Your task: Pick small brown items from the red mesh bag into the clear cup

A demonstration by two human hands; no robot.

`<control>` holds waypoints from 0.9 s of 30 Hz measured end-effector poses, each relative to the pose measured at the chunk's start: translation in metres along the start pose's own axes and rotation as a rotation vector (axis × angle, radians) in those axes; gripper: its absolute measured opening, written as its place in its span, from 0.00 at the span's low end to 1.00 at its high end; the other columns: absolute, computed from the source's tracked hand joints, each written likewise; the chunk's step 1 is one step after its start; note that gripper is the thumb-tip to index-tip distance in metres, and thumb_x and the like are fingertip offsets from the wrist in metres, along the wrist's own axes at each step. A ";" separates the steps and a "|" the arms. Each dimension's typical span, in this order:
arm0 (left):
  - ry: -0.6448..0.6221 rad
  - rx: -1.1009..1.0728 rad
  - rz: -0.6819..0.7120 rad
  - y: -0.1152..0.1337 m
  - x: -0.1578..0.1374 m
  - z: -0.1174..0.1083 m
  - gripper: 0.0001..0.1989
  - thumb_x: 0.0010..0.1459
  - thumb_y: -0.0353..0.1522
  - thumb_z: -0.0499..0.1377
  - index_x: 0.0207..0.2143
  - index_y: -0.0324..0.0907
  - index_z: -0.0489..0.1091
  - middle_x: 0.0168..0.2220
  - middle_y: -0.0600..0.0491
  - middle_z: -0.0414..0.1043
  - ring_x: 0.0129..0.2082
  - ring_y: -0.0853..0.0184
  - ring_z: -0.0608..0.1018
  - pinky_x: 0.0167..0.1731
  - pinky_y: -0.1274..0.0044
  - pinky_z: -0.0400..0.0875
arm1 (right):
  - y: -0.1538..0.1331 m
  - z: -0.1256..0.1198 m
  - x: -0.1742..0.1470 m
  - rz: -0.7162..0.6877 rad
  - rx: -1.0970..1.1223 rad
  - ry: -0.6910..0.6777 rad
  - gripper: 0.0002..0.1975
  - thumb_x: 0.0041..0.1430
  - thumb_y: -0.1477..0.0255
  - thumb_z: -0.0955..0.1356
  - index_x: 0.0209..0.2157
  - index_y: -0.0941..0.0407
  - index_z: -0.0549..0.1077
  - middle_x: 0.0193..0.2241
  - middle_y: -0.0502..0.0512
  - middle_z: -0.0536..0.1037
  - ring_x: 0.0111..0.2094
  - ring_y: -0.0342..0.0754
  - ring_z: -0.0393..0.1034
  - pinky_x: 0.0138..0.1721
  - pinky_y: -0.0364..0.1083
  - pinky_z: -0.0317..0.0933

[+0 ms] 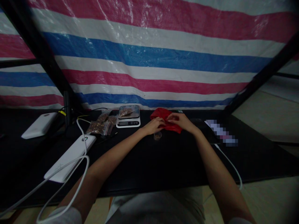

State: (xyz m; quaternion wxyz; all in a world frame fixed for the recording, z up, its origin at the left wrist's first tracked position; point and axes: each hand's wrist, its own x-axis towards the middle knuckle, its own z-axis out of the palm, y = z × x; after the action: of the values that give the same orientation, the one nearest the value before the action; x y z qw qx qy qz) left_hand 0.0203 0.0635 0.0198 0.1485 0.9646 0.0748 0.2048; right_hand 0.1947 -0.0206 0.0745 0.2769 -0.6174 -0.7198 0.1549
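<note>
A crumpled red plastic bag (161,112) lies on the black table in front of me. My left hand (154,125) is at its near left side, fingers bent and closed on the plastic. From the right, my right hand (181,121) pinches the same bag with thumb and fingers. Just below my left hand stands a small clear cup (157,136) with brown bits in it. To the left is a white kitchen scale (128,123), and a small clear bag of brown pieces (126,112) rests on its dark platform. What the red bag contains is hidden.
Several zip bags of brown pieces (96,127) lie left of the scale. Farther left are two white power banks (70,158) with a looping white cable (87,161). A dark phone-like slab (211,133) with a cable sits right. Striped sheeting (149,56) hangs behind.
</note>
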 end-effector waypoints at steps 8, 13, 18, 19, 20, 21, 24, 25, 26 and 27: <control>-0.037 -0.102 -0.059 -0.001 -0.001 0.006 0.08 0.49 0.31 0.58 0.33 0.37 0.68 0.38 0.48 0.68 0.41 0.63 0.68 0.43 0.73 0.63 | -0.064 0.026 -0.012 -0.254 0.017 -0.185 0.07 0.50 0.66 0.68 0.31 0.55 0.73 0.29 0.50 0.75 0.31 0.44 0.68 0.35 0.43 0.59; -0.030 -0.050 -0.033 -0.001 -0.001 0.006 0.09 0.50 0.33 0.59 0.34 0.38 0.69 0.39 0.48 0.69 0.42 0.60 0.68 0.45 0.70 0.61 | -0.062 0.031 -0.011 -0.351 -0.031 -0.278 0.06 0.52 0.67 0.67 0.31 0.52 0.75 0.35 0.49 0.76 0.40 0.46 0.67 0.43 0.44 0.57; 0.087 -0.072 -0.118 -0.005 -0.001 0.010 0.14 0.56 0.32 0.53 0.45 0.37 0.65 0.44 0.46 0.67 0.46 0.63 0.68 0.47 0.72 0.61 | -0.041 0.022 -0.005 -0.260 -0.034 -0.141 0.11 0.55 0.65 0.64 0.37 0.54 0.73 0.39 0.52 0.75 0.42 0.47 0.67 0.46 0.45 0.56; 0.102 -0.074 -0.134 -0.007 0.000 0.011 0.14 0.57 0.32 0.52 0.45 0.37 0.66 0.43 0.46 0.68 0.45 0.64 0.68 0.46 0.72 0.62 | -0.035 0.020 -0.004 -0.198 -0.079 -0.079 0.12 0.56 0.65 0.64 0.38 0.54 0.73 0.39 0.53 0.75 0.42 0.47 0.67 0.45 0.45 0.57; 0.107 -0.079 -0.138 -0.008 0.000 0.012 0.13 0.58 0.33 0.52 0.44 0.37 0.66 0.42 0.47 0.69 0.45 0.64 0.69 0.46 0.73 0.62 | -0.028 0.018 -0.003 -0.131 -0.135 -0.034 0.12 0.56 0.65 0.63 0.38 0.55 0.72 0.40 0.54 0.74 0.42 0.47 0.67 0.45 0.46 0.57; 0.103 -0.092 -0.131 -0.010 0.001 0.012 0.12 0.58 0.33 0.51 0.42 0.38 0.67 0.41 0.48 0.69 0.44 0.65 0.69 0.45 0.73 0.63 | -0.022 0.017 -0.003 -0.066 -0.192 -0.016 0.12 0.57 0.65 0.62 0.38 0.55 0.72 0.39 0.54 0.74 0.41 0.48 0.67 0.44 0.46 0.57; 0.086 -0.160 -0.125 -0.013 0.003 0.012 0.11 0.58 0.33 0.52 0.39 0.38 0.70 0.39 0.50 0.72 0.41 0.67 0.72 0.44 0.75 0.63 | -0.003 0.017 -0.002 0.087 -0.333 -0.069 0.13 0.60 0.67 0.59 0.39 0.56 0.72 0.40 0.56 0.75 0.41 0.49 0.68 0.42 0.45 0.58; 0.087 -0.182 -0.139 -0.014 0.003 0.012 0.11 0.58 0.32 0.52 0.38 0.38 0.70 0.39 0.50 0.72 0.40 0.68 0.73 0.43 0.76 0.64 | 0.001 0.017 -0.002 0.118 -0.367 -0.099 0.14 0.60 0.67 0.58 0.39 0.56 0.72 0.40 0.56 0.75 0.42 0.49 0.68 0.42 0.45 0.58; 0.087 -0.200 -0.153 -0.014 0.003 0.012 0.11 0.58 0.32 0.52 0.38 0.38 0.70 0.38 0.50 0.73 0.39 0.68 0.73 0.43 0.76 0.64 | 0.005 0.018 -0.002 0.136 -0.394 -0.124 0.14 0.60 0.67 0.58 0.40 0.55 0.72 0.41 0.55 0.75 0.43 0.50 0.68 0.42 0.45 0.58; 0.084 -0.214 -0.161 -0.015 0.002 0.011 0.10 0.57 0.32 0.52 0.39 0.38 0.70 0.38 0.50 0.73 0.39 0.68 0.74 0.43 0.77 0.64 | 0.008 0.019 -0.001 0.143 -0.416 -0.143 0.14 0.60 0.67 0.58 0.40 0.54 0.72 0.42 0.54 0.74 0.43 0.50 0.68 0.42 0.45 0.58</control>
State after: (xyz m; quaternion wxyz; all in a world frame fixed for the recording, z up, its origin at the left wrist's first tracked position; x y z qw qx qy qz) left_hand 0.0259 0.0751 0.0065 0.2634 0.9246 0.1358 0.2393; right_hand 0.1902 -0.0180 0.0548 0.0801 -0.6980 -0.7086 0.0660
